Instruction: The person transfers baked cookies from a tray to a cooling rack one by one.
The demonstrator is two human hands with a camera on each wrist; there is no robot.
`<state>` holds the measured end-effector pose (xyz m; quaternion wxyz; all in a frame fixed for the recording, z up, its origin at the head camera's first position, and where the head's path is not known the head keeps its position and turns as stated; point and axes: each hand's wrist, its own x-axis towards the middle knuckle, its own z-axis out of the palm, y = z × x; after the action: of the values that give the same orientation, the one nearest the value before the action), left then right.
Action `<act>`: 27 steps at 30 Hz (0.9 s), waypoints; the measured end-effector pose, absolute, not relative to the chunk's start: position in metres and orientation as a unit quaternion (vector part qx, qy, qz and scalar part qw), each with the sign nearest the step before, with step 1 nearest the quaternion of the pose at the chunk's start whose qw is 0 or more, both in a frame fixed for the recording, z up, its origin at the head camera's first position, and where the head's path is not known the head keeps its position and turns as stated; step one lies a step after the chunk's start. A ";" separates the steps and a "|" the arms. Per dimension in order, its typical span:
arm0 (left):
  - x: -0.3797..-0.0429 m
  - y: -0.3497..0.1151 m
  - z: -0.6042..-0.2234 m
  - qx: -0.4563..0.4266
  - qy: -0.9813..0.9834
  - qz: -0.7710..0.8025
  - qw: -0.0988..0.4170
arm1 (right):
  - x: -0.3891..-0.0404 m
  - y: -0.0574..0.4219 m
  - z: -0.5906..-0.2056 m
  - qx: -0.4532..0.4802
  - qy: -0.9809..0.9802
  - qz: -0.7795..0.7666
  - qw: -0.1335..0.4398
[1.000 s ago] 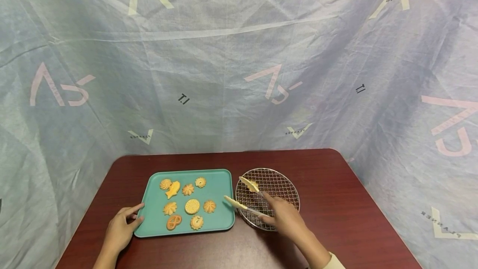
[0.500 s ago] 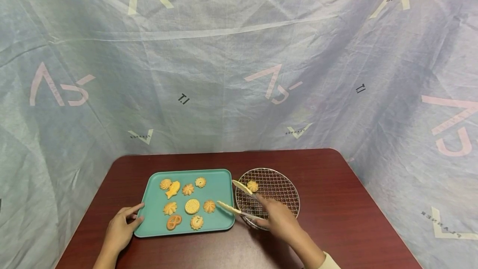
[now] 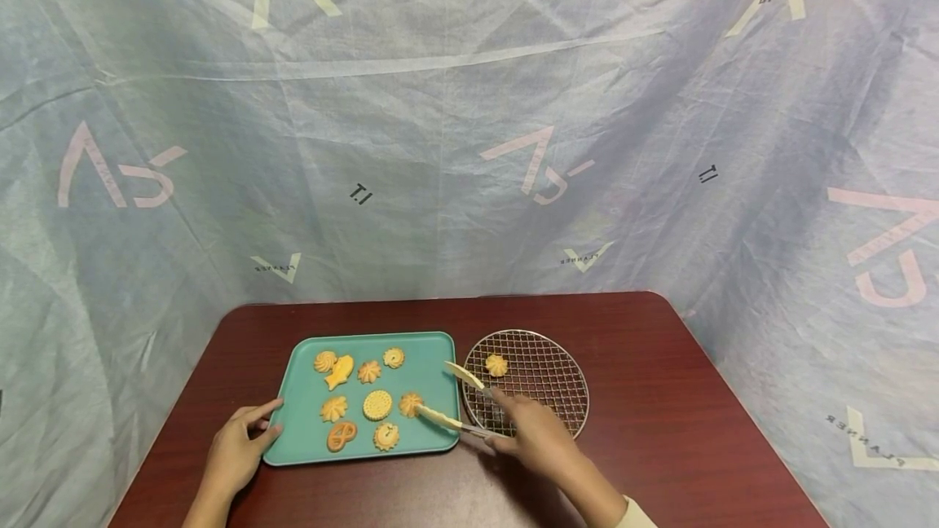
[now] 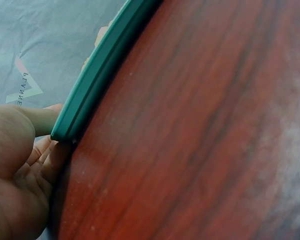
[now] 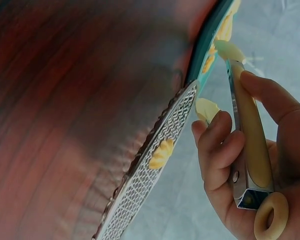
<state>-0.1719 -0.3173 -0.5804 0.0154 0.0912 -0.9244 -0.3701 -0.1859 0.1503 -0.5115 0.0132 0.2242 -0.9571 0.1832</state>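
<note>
My left hand (image 3: pixel 236 448) grips the near left corner of a teal tray (image 3: pixel 433 349); in the left wrist view its thumb lies above the rim and its fingers below. Several cookies lie on the tray, among them a pretzel (image 3: pixel 341 436), a fish-shaped one (image 3: pixel 339 371) and a round one (image 3: pixel 377 405). My right hand (image 3: pixel 539 438) holds tongs (image 5: pixel 250 125) with cream tips, spread apart. One tip is at the right side of a flower-shaped cookie (image 3: pixel 409 405); the other hangs by the tray's right edge. I cannot tell whether the tip touches the cookie.
A round wire rack (image 3: pixel 557 373) stands right of the tray, close to its edge, bearing one flower-shaped cookie (image 3: pixel 496 365). Both are on a dark red wooden table (image 3: pixel 660 430). A printed grey cloth (image 3: pixel 440 145) hangs behind and at the sides.
My right hand has moved left with the tongs, from over the rack's cookie to the tray's right side. That cookie now lies uncovered on the rack. The left hand and tray stay put.
</note>
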 end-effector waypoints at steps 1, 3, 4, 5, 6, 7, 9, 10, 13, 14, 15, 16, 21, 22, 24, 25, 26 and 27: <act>-0.172 -0.317 -0.580 0.091 -0.924 -0.371 0.015 | -0.185 0.150 -0.511 0.226 -0.957 0.183 0.014; -0.172 -0.317 -0.580 0.093 -0.924 -0.372 0.013 | -0.185 0.148 -0.511 0.228 -0.956 0.182 0.014; -0.172 -0.317 -0.580 0.093 -0.923 -0.372 0.013 | -0.185 0.147 -0.511 0.230 -0.956 0.183 0.013; -0.172 -0.317 -0.580 0.093 -0.924 -0.371 0.014 | -0.184 0.147 -0.511 0.230 -0.956 0.183 0.011; -0.172 -0.317 -0.580 0.093 -0.924 -0.371 0.015 | -0.184 0.146 -0.511 0.231 -0.955 0.185 0.009; -0.172 -0.317 -0.580 0.092 -0.924 -0.370 0.016 | -0.184 0.145 -0.511 0.232 -0.955 0.187 0.007; -0.171 -0.317 -0.580 0.091 -0.924 -0.370 0.020 | -0.183 0.144 -0.511 0.231 -0.954 0.190 0.001; -0.171 -0.317 -0.580 0.090 -0.924 -0.370 0.021 | -0.183 0.143 -0.511 0.231 -0.954 0.191 -0.001; -0.171 -0.317 -0.581 0.088 -0.924 -0.370 0.023 | -0.182 0.140 -0.512 0.228 -0.955 0.189 -0.008; -0.171 -0.317 -0.581 0.087 -0.924 -0.371 0.023 | -0.182 0.139 -0.512 0.227 -0.956 0.186 -0.008; -0.171 -0.317 -0.581 0.087 -0.924 -0.371 0.022 | -0.182 0.138 -0.513 0.228 -0.957 0.181 -0.008; -0.171 -0.317 -0.581 0.086 -0.925 -0.371 0.022 | -0.182 0.138 -0.514 0.228 -0.957 0.179 -0.009; -0.171 -0.317 -0.581 0.088 -0.924 -0.373 0.020 | -0.182 0.134 -0.517 0.228 -0.958 0.171 -0.012; -0.171 -0.317 -0.581 0.088 -0.923 -0.373 0.019 | -0.182 0.133 -0.517 0.228 -0.958 0.172 -0.013; -0.172 -0.317 -0.580 0.088 -0.923 -0.374 0.018 | -0.182 0.132 -0.517 0.231 -0.958 0.171 -0.015; -0.172 -0.317 -0.580 0.089 -0.923 -0.375 0.018 | -0.182 0.132 -0.517 0.233 -0.958 0.169 -0.015; -0.172 -0.317 -0.580 0.090 -0.923 -0.375 0.016 | -0.183 0.131 -0.517 0.235 -0.957 0.168 -0.015; -0.172 -0.317 -0.579 0.090 -0.923 -0.374 0.016 | -0.183 0.131 -0.517 0.238 -0.957 0.166 -0.013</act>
<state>-0.1721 -0.3166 -0.5794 0.0158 0.0903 -0.9229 -0.3740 -0.1828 0.1310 -0.5166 -0.0132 0.2379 -0.9569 0.1661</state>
